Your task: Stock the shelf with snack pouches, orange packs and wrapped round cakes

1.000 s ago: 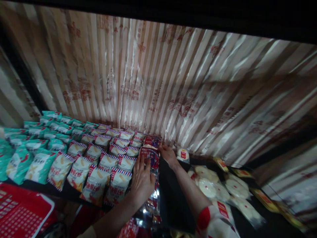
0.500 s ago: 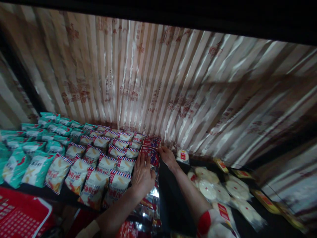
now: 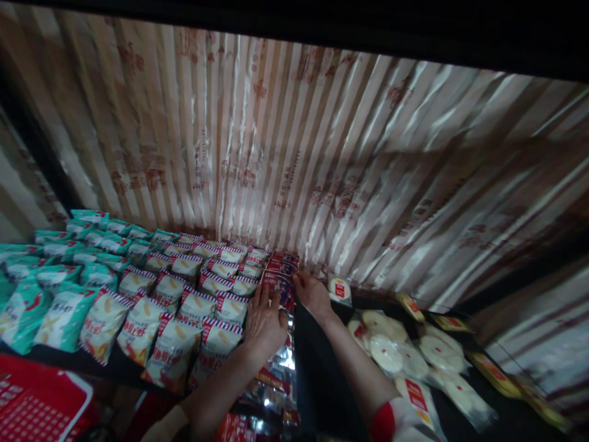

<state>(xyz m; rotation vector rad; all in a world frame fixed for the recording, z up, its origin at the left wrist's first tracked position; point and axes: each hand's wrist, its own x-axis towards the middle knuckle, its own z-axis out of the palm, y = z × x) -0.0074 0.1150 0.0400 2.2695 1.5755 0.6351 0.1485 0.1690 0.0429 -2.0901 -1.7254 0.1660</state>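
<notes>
A dark red and purple snack packet (image 3: 277, 283) lies between my two hands, at the back of a row of similar packets beside the backing sheet. My left hand (image 3: 267, 320) rests along its near left side, fingers stretched forward and bent a little onto it. From the right, my right hand (image 3: 315, 296) pinches the packet's edge between thumb and fingers; the fingertips are partly hidden. Below my left hand, shiny packets (image 3: 276, 374) of the same row run toward the shelf's front. White shrimp-chip bags (image 3: 221, 337) with striped tops stand immediately left of it.
Teal snack bags (image 3: 67, 316) fill the left end of the dark shelf (image 3: 322, 374). Round white crackers in clear wrap (image 3: 386, 351) and yellow packs (image 3: 494, 373) lie to the right. A red basket (image 3: 37, 399) is at lower left. A striped plastic sheet (image 3: 276, 141) covers the back.
My right hand has drawn slightly left, with its fingers curled more at the packet's edge. My left hand stays nearly in place. The bags at left appear shifted slightly left with the view.
</notes>
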